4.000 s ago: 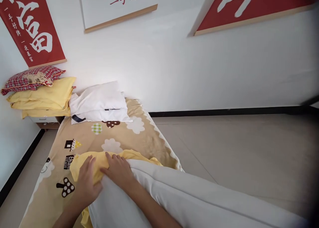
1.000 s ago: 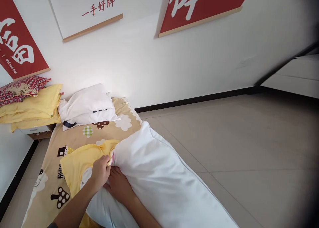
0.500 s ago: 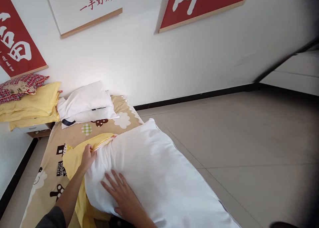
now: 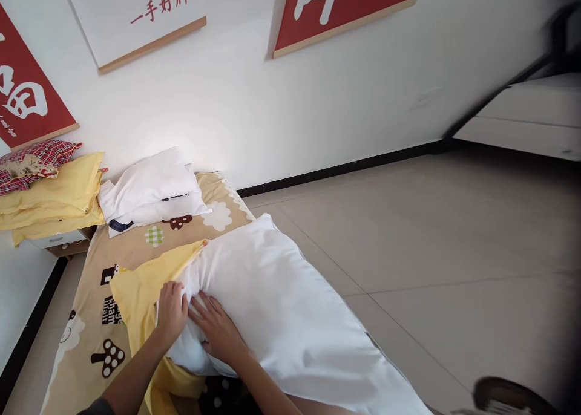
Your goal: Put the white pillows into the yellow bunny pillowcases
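A long white pillow point(image 4: 281, 318) lies across the near end of the mattress point(image 4: 136, 245), which has a tan cartoon-print sheet. A yellow pillowcase point(image 4: 140, 288) lies bunched at the pillow's left end. My left hand point(image 4: 171, 309) is closed on the pillowcase's edge where it meets the pillow. Beside it, my right hand point(image 4: 220, 330) presses on the pillow's left end with fingers spread.
White pillows point(image 4: 152, 188) are piled at the head of the mattress. Yellow pillows point(image 4: 54, 197) and a red plaid one point(image 4: 34, 161) are stacked on a low stand at far left. Tiled floor point(image 4: 408, 239) stretches to the right; banners hang on the wall.
My left hand has slid down along the pillowcase edge toward my right hand. My right hand has moved up and left on the pillow. The view has shifted slightly right.
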Tool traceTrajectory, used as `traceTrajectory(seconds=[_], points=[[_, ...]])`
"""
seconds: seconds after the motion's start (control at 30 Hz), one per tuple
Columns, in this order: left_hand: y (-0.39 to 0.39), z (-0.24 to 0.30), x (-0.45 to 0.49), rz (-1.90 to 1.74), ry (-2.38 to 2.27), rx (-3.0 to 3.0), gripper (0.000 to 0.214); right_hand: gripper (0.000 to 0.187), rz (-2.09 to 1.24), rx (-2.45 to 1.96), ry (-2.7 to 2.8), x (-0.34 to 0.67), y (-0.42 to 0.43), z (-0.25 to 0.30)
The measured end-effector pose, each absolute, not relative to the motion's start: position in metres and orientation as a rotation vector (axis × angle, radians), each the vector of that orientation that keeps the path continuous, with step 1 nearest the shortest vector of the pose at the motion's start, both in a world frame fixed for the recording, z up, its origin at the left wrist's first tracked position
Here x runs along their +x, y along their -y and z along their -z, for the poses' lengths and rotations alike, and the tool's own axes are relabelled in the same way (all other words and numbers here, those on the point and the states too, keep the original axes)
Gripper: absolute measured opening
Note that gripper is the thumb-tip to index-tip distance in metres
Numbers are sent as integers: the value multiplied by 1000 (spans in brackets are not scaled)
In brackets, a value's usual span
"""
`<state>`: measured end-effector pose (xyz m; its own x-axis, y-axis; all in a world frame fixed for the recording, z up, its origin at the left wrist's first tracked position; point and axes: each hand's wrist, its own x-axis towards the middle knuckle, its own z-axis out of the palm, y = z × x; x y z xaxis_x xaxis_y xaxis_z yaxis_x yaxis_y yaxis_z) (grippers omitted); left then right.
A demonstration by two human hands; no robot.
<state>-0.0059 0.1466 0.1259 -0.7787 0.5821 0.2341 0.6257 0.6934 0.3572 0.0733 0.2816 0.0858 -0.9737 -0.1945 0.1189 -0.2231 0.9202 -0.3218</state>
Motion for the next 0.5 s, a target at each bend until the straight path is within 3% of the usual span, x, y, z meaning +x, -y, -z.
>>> traceTrajectory(seconds=[0.27,0.4,0.5], points=[[-61,-62,77,615,2840,-1263,25,76,-141,615,2665,155,-276,-57],[-67,-52,72,350,2956,-1188,26,72,-110,652,2777,129,-289,-49],[-78,-51,59,83,3054,-1032,23,51,-233,691,2795,88,-288,-57]])
